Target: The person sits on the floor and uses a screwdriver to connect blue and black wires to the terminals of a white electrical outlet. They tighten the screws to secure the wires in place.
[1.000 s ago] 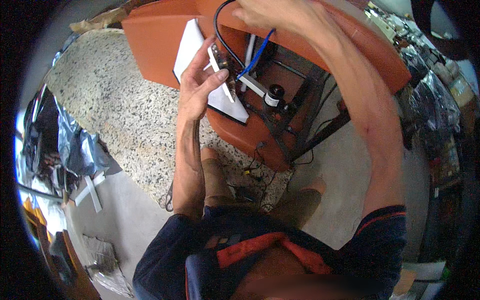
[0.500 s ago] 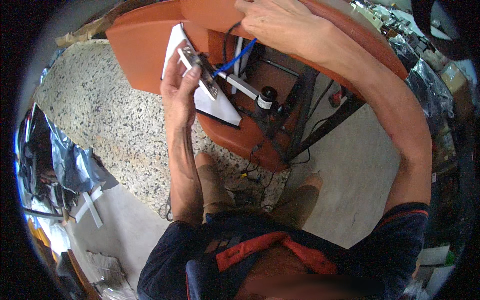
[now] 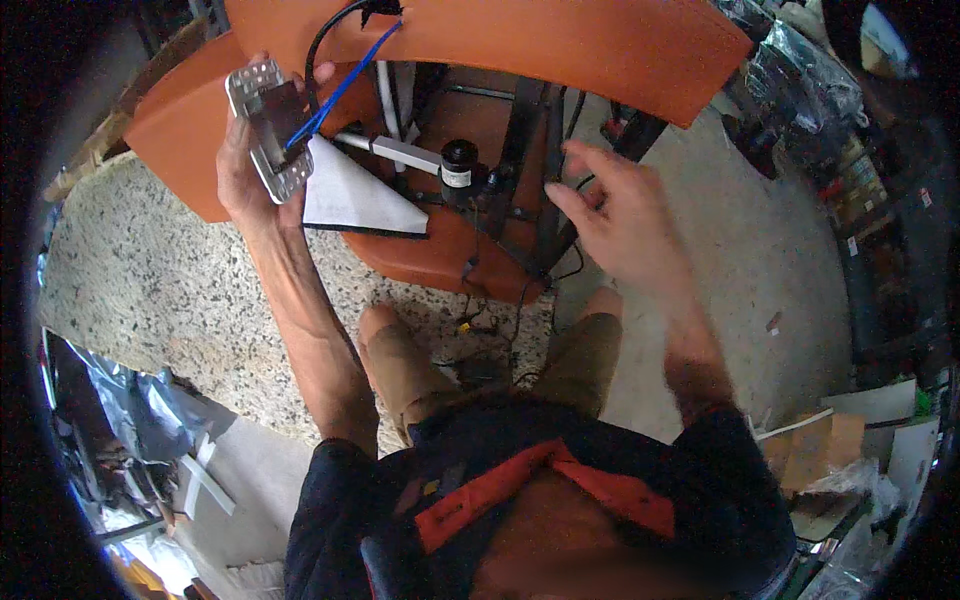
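My left hand (image 3: 240,185) is closed around a silver plate-like part (image 3: 270,135) with round holes at both ends and a dark recess in its middle. Thin blue cables (image 3: 345,90) run from that recess up to the orange-brown upholstered furniture piece (image 3: 560,35). My right hand (image 3: 620,205), smeared a little by motion, is in the air at the right of the furniture's black metal frame (image 3: 515,145). Its thumb and forefinger are apart with nothing visible between them. Beside the left hand lies a white triangular flap (image 3: 355,195) with a dark edge.
Inside the furniture, a black cylindrical motor (image 3: 459,165) joins a silver rail (image 3: 405,153). Loose black wires hang toward my knees. A speckled slab (image 3: 150,270) extends to the left. Plastic-wrapped items (image 3: 155,400) lie at left, cardboard (image 3: 815,450) at lower right.
My right hand has come away from the upholstery's top and down to the right of the frame. The left hand has turned the silver part, showing its broad face. The view has shifted.
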Demonstrator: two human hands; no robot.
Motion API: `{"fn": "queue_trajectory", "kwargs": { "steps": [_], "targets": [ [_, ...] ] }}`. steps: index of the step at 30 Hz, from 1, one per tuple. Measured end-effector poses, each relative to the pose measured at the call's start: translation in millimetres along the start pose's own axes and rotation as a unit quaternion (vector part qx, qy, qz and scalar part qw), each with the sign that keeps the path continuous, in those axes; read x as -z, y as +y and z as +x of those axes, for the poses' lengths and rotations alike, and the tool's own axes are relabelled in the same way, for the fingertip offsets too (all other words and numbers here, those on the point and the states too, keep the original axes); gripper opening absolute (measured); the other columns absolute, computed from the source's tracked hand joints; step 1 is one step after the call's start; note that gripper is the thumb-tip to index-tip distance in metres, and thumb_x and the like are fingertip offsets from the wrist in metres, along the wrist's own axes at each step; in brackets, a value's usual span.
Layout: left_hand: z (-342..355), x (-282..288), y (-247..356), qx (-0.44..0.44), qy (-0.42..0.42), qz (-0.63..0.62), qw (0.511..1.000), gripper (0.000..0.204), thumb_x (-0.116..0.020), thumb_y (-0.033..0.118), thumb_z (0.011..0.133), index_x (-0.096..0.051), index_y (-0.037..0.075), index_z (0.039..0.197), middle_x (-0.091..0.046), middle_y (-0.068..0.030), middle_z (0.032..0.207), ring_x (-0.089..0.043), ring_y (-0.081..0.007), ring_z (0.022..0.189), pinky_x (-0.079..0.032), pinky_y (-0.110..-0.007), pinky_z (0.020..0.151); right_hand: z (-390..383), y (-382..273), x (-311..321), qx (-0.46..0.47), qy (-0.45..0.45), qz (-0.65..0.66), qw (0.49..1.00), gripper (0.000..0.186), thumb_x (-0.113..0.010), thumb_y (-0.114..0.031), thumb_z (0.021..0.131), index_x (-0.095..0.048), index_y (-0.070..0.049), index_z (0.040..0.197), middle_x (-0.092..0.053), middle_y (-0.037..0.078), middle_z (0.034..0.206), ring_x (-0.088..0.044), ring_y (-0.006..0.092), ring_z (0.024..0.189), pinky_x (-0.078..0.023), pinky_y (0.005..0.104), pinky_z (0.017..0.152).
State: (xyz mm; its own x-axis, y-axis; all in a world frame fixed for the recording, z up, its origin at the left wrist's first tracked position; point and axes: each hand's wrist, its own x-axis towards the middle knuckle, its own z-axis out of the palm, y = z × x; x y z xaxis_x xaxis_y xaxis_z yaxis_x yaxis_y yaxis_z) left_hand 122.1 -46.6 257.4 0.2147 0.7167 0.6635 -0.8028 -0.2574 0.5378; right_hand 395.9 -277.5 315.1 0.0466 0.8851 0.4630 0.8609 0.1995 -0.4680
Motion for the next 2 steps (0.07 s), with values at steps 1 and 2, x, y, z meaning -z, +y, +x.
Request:
{"fn": "queue_trajectory", "kwargs": {
  "steps": [1,2],
  "targets": [
    [1,-1,-2,-0.003,0.005,-0.025,1.0,0.08,-0.069,0.041,0.089,-0.039,-0.005,0.148,-0.061,-0.023,0.13,-0.055,-0.043,0.127,-0.038,-0.052,0.115,3,20,-30,-0.039,0.097,-0.024,0.994,0.043,-0.076,-0.02,0.088,-0.06,-0.011,0.127,-0.075,0.011,0.095,-0.072,0.0264,0.08,-0.057,0.0394,0.07],
    [1,-3,-4,-0.006,0.001,-0.051,0.999,0.077,-0.068,0.04,0.09,-0.04,-0.004,0.147,-0.063,-0.0226,0.125,-0.056,-0.0408,0.126,-0.039,-0.05,0.113,-5,39,-35,-0.041,0.102,-0.018,0.994,0.043,-0.076,-0.02,0.088,-0.06,-0.011,0.127,-0.075,0.011,0.095,-0.072,0.0264,0.08,-0.057,0.0394,0.07]
  ]
}}
